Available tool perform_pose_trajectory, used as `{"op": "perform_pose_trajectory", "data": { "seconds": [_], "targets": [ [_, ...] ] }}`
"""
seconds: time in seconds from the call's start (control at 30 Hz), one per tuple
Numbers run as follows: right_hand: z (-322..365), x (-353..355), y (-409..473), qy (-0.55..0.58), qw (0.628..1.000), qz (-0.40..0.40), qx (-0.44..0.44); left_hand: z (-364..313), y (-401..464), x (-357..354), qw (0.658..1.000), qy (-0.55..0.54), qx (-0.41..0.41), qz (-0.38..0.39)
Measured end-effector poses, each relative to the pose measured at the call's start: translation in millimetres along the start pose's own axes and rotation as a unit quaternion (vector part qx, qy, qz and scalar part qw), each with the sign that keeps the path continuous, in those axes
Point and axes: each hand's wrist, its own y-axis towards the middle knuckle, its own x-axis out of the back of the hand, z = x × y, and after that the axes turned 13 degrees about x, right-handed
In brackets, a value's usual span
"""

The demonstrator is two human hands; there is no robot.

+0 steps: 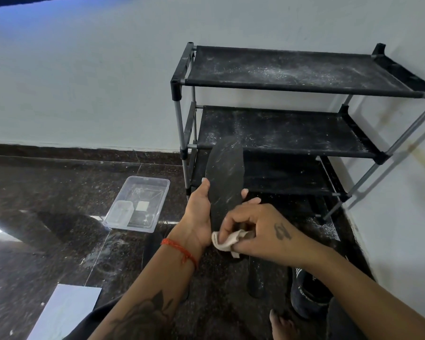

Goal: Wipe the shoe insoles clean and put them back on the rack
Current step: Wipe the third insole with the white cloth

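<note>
Gripping a black insole [225, 177] upright, the left hand [199, 214] curls thumb and fingers round its lower half, in front of the rack's lower shelves. The right hand [255, 229] pinches a pale cloth [228, 240] against the insole's bottom end. The black rack [299, 89] has 3 dusty shelves and stands at the wall. A clear plastic tray [139, 204] lies on the dark floor [47, 204] left of the rack. A dark shoe [307, 293] sits near the floor's right edge.
</note>
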Motion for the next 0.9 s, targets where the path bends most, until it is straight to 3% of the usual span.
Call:
{"op": "perform_pose_trajectory", "data": {
  "seconds": [0.13,0.2,0.23,0.3,0.37,0.47,0.6,0.67,0.77,0.83,0.9],
  "targets": [
    [-15,14,-7,-0.166,0.983,0.08,0.012,0,2,2,1.0,0.001,0.002,0.012],
    [-23,20,-13,-0.286,0.957,0.048,0.011,-1,2,3,1.0,0.009,0.0,0.003],
    [-26,23,-14,-0.323,0.946,-0.004,0.01,-2,2,2,1.0,0.01,-0.003,0.001],
    [-24,23,-13,-0.267,0.957,-0.115,-0.001,-2,0,0,1.0,0.014,-0.015,-0.002],
    [-15,17,-9,-0.103,0.982,-0.156,-0.002,-2,0,0,1.0,0.015,-0.023,-0.012],
    [-2,4,-5,0.014,1.0,-0.013,0.003,-1,2,2,1.0,0.009,-0.005,-0.011],
    [-5,10,-5,-0.018,0.996,0.089,0.001,0,4,3,1.0,-0.009,0.013,-0.009],
    [-13,19,-9,-0.108,0.988,0.106,-0.006,0,4,2,1.0,-0.005,0.011,-0.007],
    [-26,27,-14,-0.31,0.951,-0.012,0.004,-1,4,2,1.0,-0.004,0.002,-0.013],
    [-24,25,-13,-0.25,0.96,-0.122,0.0,-2,4,1,1.0,0.007,-0.02,-0.009],
    [-13,19,-10,-0.095,0.987,-0.129,0.006,-2,4,0,0.999,0.019,-0.033,-0.01]
  ]
}}
